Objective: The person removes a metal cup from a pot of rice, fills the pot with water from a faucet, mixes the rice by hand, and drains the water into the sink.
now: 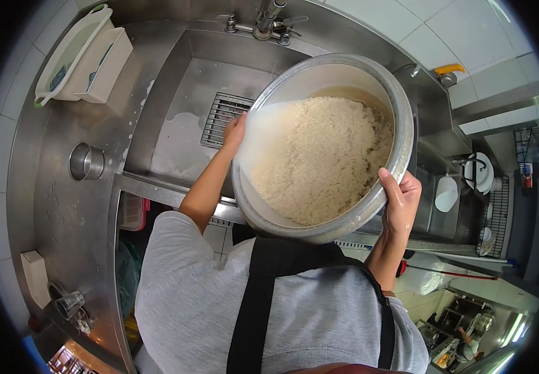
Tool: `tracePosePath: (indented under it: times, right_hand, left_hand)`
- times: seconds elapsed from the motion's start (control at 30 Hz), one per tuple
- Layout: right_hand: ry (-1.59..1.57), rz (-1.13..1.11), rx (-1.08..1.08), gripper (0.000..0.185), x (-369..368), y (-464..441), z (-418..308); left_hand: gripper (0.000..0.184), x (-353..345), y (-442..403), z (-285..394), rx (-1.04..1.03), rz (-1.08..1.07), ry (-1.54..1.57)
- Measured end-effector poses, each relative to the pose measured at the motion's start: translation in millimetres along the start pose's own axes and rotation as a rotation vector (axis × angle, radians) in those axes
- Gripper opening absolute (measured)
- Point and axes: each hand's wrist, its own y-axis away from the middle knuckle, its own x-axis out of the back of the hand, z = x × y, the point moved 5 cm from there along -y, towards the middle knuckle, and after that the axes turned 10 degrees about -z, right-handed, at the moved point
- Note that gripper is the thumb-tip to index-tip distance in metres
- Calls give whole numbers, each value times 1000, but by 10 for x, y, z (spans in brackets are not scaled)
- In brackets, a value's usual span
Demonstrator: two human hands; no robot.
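A large metal pot is held up at the front edge of the sink, tilted toward the basin. Inside it lies a mass of raw rice, with cloudy white water gathered at the lower left side. My left hand grips the pot's left side, its fingers partly hidden by the wall. On the near right, my right hand clasps the rim, thumb on top and fingers curled underneath. Below the pot's left edge, the steel sink has a slotted drain grate and a thin puddle.
A faucet rises behind the sink. On the left counter are white plastic tubs, a small steel cup and a clear plastic cup. A second sink holding a white container lies right. Another person stands far off, lower right.
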Motion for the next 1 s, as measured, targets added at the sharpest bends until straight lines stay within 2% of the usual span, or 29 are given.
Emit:
tracePosePath:
  times: [0.23, 0.6, 1.0]
  right_hand:
    - [15, -5, -11, 14, -23, -29, -22]
    - [4, -50, -10, 14, -114, 43, -95]
    - [-4, 11, -14, 13, -161, 160, -95]
  left_hand:
    - [51, -41, -27, -63, 11, -44, 115]
    - [48, -67, 75, 20, 33, -37, 86]
    - [50, -26, -38, -20, 3, 26, 55]
